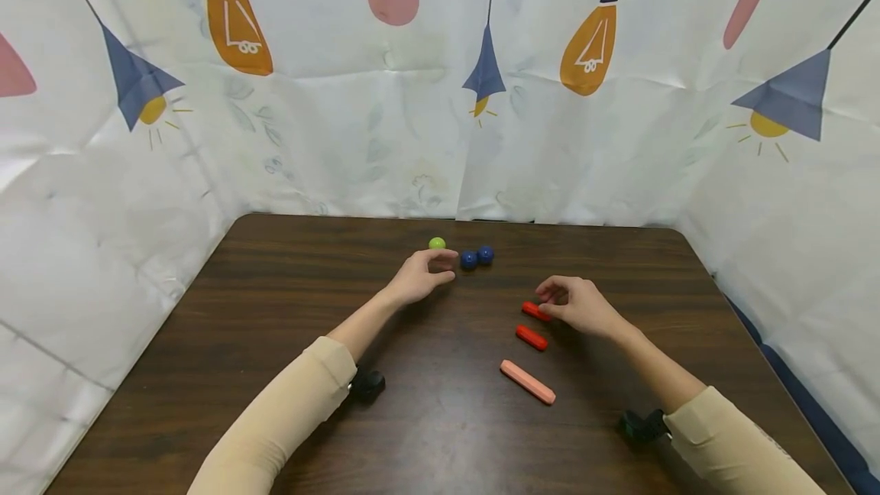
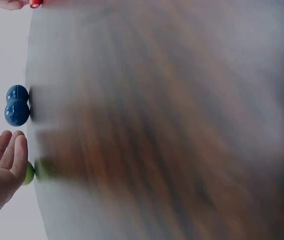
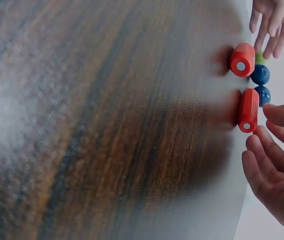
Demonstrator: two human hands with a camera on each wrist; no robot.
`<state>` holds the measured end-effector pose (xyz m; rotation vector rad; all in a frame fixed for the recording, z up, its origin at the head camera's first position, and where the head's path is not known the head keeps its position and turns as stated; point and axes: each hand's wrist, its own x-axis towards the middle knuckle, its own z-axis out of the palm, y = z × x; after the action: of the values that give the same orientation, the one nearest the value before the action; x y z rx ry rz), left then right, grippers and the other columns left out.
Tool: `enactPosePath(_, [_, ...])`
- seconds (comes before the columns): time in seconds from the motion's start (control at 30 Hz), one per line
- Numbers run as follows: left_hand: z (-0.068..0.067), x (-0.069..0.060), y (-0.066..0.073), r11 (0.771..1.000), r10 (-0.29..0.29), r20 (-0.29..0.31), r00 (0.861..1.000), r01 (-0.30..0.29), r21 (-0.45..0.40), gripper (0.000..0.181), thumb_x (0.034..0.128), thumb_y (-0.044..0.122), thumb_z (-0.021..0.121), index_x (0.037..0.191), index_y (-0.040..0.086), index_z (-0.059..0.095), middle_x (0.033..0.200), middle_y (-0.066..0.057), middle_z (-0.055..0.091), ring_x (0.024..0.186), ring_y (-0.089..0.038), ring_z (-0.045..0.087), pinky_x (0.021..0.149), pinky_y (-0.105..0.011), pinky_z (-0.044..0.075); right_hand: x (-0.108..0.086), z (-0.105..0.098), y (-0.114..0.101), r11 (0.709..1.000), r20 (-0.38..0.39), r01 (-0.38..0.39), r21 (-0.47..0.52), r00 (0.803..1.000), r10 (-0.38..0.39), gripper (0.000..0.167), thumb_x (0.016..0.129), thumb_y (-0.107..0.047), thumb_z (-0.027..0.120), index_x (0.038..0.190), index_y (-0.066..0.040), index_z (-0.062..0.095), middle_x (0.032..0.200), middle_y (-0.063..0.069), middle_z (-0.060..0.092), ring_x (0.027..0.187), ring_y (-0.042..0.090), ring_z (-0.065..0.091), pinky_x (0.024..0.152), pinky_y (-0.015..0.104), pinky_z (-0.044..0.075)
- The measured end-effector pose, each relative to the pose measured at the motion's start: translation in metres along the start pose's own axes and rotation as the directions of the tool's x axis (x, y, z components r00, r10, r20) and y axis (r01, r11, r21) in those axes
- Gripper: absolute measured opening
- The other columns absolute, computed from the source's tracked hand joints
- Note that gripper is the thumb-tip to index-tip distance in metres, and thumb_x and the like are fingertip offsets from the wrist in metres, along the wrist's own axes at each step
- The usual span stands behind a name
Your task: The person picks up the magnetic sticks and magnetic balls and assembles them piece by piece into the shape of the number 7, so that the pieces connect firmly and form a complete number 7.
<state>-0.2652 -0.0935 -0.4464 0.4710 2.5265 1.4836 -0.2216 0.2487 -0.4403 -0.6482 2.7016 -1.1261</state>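
Two blue balls [image 1: 469, 260] touch each other near the table's back edge, with a green ball [image 1: 437, 243] to their left. My left hand [image 1: 425, 273] is just in front of the green ball, fingers relaxed and parted, holding nothing; in the left wrist view the hand [image 2: 4, 165] partly hides that ball. On the right, my right hand [image 1: 576, 304] is at the farther red stick [image 1: 534, 311], its thumb and fingers parted around the stick's right end; contact is unclear. A second red stick [image 1: 532, 338] lies nearer, and a longer pink stick [image 1: 527, 382] nearer still.
The dark wooden table [image 1: 426, 434] has a white patterned curtain [image 1: 309, 136] behind it and at both sides. A dark device [image 1: 367, 386] hangs at the left sleeve, and another [image 1: 642, 426] at the right sleeve, both above the tabletop.
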Motion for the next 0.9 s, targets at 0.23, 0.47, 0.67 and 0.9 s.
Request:
enactPosePath(0.23, [0.009,0.012,0.003,1.0,-0.029,-0.016,0.999,0.029,-0.004,0.041,0.0992,0.013,0.071,0.14,0.01,0.063,0.134,-0.013,0.064,0.126,-0.028,0.059,0.098,-0.046,0.05,-0.001,0.001,0.001,1.0,0.005,-0.001,-0.008,1.0,0.001,0.022,0.094,-0.01,0.076,0.114,-0.003,0.07,0.101,0.002,0.068,0.091,0.019,0.065,0.076,0.036,0.053])
enactPosePath(0.47, [0.013,0.021,0.001,0.999,-0.039,-0.038,0.999,0.039,-0.005,0.044,0.0983,0.012,0.072,0.14,0.008,0.061,0.135,-0.011,0.063,0.124,-0.027,0.061,0.099,-0.044,0.05,0.0,0.002,0.002,1.0,0.021,0.006,-0.016,1.0,-0.005,0.023,0.094,-0.011,0.076,0.115,-0.003,0.07,0.1,0.001,0.067,0.09,0.018,0.064,0.078,0.036,0.053])
enactPosePath(0.67, [0.016,0.026,0.002,0.999,-0.052,-0.052,0.997,0.052,0.0,0.045,0.0978,0.013,0.073,0.141,0.006,0.06,0.138,-0.01,0.061,0.124,-0.027,0.061,0.098,-0.041,0.051,0.001,0.002,0.002,1.0,0.026,0.004,-0.02,1.0,-0.003,0.023,0.094,-0.013,0.076,0.115,-0.004,0.07,0.1,0.001,0.067,0.091,0.018,0.064,0.079,0.037,0.053])
enactPosePath(0.9, [0.019,0.032,0.001,0.998,-0.051,-0.067,0.996,0.054,0.035,0.044,0.0963,0.012,0.075,0.138,0.007,0.062,0.136,-0.01,0.061,0.12,-0.026,0.063,0.096,-0.039,0.052,0.003,0.003,0.004,1.0,0.04,0.006,-0.014,0.999,-0.006,0.023,0.094,-0.014,0.077,0.114,-0.005,0.07,0.099,0.001,0.066,0.09,0.017,0.064,0.081,0.038,0.052])
